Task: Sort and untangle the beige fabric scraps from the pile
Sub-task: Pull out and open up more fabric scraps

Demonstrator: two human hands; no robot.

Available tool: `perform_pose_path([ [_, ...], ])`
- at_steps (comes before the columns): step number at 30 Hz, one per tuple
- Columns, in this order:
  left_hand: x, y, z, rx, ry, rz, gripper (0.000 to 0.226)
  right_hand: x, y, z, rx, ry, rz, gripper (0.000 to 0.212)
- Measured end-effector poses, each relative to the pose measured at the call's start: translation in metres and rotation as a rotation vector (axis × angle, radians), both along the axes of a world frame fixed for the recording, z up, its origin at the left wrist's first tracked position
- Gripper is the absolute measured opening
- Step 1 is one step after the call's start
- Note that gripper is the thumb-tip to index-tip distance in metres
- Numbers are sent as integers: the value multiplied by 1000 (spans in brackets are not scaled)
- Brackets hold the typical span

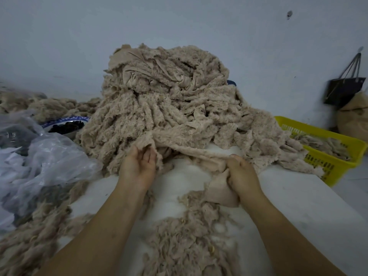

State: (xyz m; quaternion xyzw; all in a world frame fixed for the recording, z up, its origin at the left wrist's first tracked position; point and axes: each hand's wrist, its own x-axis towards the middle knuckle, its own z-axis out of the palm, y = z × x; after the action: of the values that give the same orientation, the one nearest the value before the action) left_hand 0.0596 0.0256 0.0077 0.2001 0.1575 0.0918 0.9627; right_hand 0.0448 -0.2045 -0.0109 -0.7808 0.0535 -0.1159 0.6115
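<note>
1. Closest in, loose beige scraps [185, 246] lie scattered over the white table [298, 196], between 2 bare forearms reaching forward.
2. At the left edge more fluffy scraps trail off the table, beside a crumpled clear plastic bag [39, 156].
3. Right hand [242, 174]: knuckles up, fingers clenched around a fabric piece [219, 194] whose smooth backing hangs down below the fist.
4. Left hand [139, 166]: palm turned up, fingers curled round the fuzzy edge of the same fabric piece, which stretches across between both hands at the foot of the pile.
5. Behind the hands rises the big pile [169, 96] of tangled beige fabric, mid-table, spilling right toward a yellow basket [338, 156] that holds a few scraps.
6. Left of the pile sits a blue-and-white bowl [65, 124] with dark contents, with more beige fluff behind it.
7. Farthest back, a dark bag [344, 90] hangs on the pale wall, above a brown sack [356, 116].
</note>
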Motion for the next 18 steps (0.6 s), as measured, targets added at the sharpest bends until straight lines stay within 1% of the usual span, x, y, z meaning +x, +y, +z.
perform_pose_path([
  [3, 5, 9, -8, 14, 32, 90, 37, -1, -8, 11, 623, 132, -21, 35],
  [4, 5, 11, -10, 43, 43, 106, 37, -2, -12, 13, 765, 143, -22, 37],
  [5, 5, 10, -12, 104, 48, 101, 33, -3, -15, 15, 850, 144, -27, 38],
  [7, 3, 2, -13, 295, 38, 45, 19, -7, -16, 17, 944, 156, 2, 35],
  [8, 1, -3, -12, 412, 39, 22, 21, -9, -13, 17, 960, 164, 40, 32],
  [9, -2, -9, -10, 565, 57, 13, 23, -10, -8, 17, 953, 171, 85, 26],
  [11, -8, -18, -9, 959, 114, 41, 24, -14, 0, 20, 895, 184, 191, 20],
  [12, -12, -22, -9, 1125, 99, 79, 24, -17, 5, 22, 858, 184, 238, 25],
  [13, -17, -26, -7, 1231, 40, 103, 27, -20, 8, 24, 813, 174, 276, 32],
  [14, -20, -31, -5, 1301, -44, 85, 32, -21, 10, 24, 749, 157, 293, 38],
  [15, -24, -38, -2, 1349, -124, 13, 37, -22, 14, 24, 658, 134, 292, 42],
  [17, -31, -49, 1, 1403, -185, -230, 42, -23, 20, 21, 411, 90, 252, 44],
  [18, -34, -53, 2, 1375, -174, -370, 44, -23, 23, 20, 249, 49, 210, 45],
])
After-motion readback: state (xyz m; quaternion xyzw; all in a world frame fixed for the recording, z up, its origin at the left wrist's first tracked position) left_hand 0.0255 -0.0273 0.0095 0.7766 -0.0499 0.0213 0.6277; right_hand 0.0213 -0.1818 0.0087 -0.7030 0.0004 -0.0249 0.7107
